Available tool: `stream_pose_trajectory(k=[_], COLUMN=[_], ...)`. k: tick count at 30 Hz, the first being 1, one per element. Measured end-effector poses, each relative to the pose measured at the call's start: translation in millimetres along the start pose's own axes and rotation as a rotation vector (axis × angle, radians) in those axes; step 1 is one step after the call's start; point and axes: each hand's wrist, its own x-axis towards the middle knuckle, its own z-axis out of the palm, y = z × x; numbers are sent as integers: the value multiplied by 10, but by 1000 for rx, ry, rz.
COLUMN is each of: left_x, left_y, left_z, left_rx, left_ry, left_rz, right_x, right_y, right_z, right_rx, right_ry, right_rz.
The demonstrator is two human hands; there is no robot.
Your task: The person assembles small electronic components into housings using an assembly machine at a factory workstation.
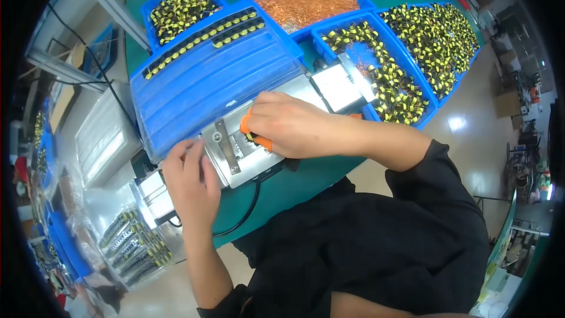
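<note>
My right hand (288, 125), with orange finger cots on thumb and forefinger, pinches a small yellow-and-black coil part (251, 136) over the metal fixture (235, 153) on the green table. My left hand (189, 182) rests on the fixture's left end, fingers curled, touching its metal plate; I see nothing held in it. Just beyond the fixture lies a ribbed blue tray (206, 82) with two rows of the same coil parts lined up along its far edge.
Blue bins hold more yellow-and-black coil parts (429, 35) (179, 12) (382, 76) and copper wire pieces (306, 1). A small grey box with a pale screen (338, 87) sits right of the fixture. A black cable (250, 206) hangs off the table's near edge. Bagged coil parts (132, 241) lie low left.
</note>
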Motion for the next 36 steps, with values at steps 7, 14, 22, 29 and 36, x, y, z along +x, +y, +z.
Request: stream_pose_trajectory(k=[7,14,22,29,36], left_x=[11,-9,98,33,108], left_y=[25,-9,219,149,235], left_z=[54,44,-57,-36,-14], left_rx=[40,96,67,156,123], left_ry=[24,15,-241,-330,-318], left_rz=[28,60,315,298,281], right_x=[69,131,-95,-669,-1692], right_y=[-81,-111,3,765,1629], right_z=[214,245,-52,-822,-1125], right_rx=[84,49,-103,-230,-349], right_ry=[17,33,141,558,73], right_rz=[22,-43,-54,298,1141])
